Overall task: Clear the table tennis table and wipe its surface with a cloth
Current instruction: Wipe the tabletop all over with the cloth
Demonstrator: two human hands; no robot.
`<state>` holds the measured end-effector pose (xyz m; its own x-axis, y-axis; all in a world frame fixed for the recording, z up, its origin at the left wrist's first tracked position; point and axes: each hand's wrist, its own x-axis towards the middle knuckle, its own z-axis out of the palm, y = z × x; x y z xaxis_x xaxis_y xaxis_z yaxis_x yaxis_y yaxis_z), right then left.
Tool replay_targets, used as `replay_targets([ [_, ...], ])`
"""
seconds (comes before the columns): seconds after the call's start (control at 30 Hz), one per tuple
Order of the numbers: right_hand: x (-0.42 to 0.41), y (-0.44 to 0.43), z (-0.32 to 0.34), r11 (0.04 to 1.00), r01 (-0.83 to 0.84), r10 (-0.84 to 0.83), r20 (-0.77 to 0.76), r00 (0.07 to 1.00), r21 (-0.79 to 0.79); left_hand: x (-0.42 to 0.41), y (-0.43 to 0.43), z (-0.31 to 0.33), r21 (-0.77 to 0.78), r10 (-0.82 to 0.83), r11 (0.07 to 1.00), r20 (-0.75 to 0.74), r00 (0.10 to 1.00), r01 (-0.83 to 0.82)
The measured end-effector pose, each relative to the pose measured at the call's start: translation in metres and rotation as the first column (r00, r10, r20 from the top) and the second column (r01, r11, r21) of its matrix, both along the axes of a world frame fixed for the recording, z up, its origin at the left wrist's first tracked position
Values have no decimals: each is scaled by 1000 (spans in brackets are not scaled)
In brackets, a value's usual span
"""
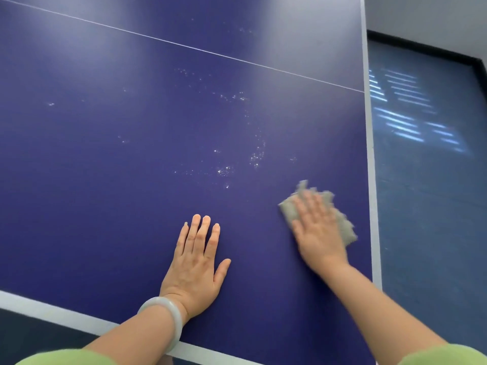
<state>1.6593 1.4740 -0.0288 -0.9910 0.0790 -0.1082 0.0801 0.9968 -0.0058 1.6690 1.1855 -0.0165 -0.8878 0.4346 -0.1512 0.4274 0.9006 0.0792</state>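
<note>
The dark blue table tennis table (pixel 105 167) fills most of the view, with a thin white centre line crossing it. My right hand (pixel 317 230) lies flat with straight fingers on a grey cloth (pixel 342 222) near the table's right edge; both look motion-blurred. My left hand (pixel 196 262) rests flat on the bare surface near the front edge, fingers straight. Scattered pale specks (pixel 226 171) dot the surface beyond both hands.
White border strips run along the front edge (pixel 52 309) and the right edge (pixel 370 154) of the table. Blue floor (pixel 427 206) with patches of striped light lies to the right, bounded by a dark skirting and a grey wall.
</note>
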Motion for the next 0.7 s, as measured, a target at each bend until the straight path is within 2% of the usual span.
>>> replay_targets([
  [0.07, -6, 27, 6, 919, 390, -390, 3, 921, -57, 0, -1, 0, -9, 3, 1000, 3, 1000, -2],
  [0.1, -4, 26, 8, 851, 513, -515, 10, 857, -109, 0, -1, 0, -12, 4, 1000, 7, 1000, -4],
  [0.13, -1, 16, 9, 811, 569, -573, 12, 820, -140, 0, -1, 0, -13, 5, 1000, 14, 1000, -5],
  [0.2, 12, -27, 6, 826, 547, -557, -46, 829, -138, 0, -1, 0, -7, 4, 1000, 24, 1000, -4],
  [0.33, 23, -111, -1, 984, 149, -155, -64, 986, -93, 0, 0, 2, 13, 2, 1000, 53, 999, -2],
  [0.4, 10, -114, 0, 995, -18, 16, -24, 1000, -98, 0, -1, 4, 14, 0, 1000, 70, 998, -1],
  [0.47, -9, -92, 1, 990, -82, 84, 8, 996, -112, -1, -2, 6, 34, 2, 999, 106, 994, -5],
  [0.5, -20, -78, 0, 993, -45, 48, 19, 999, -110, -2, -4, 5, 62, -2, 998, 110, 994, -5],
  [0.57, -34, -52, 0, 986, 154, -151, 40, 988, -71, -5, -10, 6, 167, -13, 986, 113, 993, -6],
  [0.63, -35, -43, 4, 920, 384, -381, 48, 923, -80, -16, -24, 12, 227, -44, 974, 92, 995, 21],
  [0.7, -24, -59, 6, 849, 512, -513, 30, 858, -131, -35, -45, 16, 228, 2, 974, -6, 1000, 0],
])
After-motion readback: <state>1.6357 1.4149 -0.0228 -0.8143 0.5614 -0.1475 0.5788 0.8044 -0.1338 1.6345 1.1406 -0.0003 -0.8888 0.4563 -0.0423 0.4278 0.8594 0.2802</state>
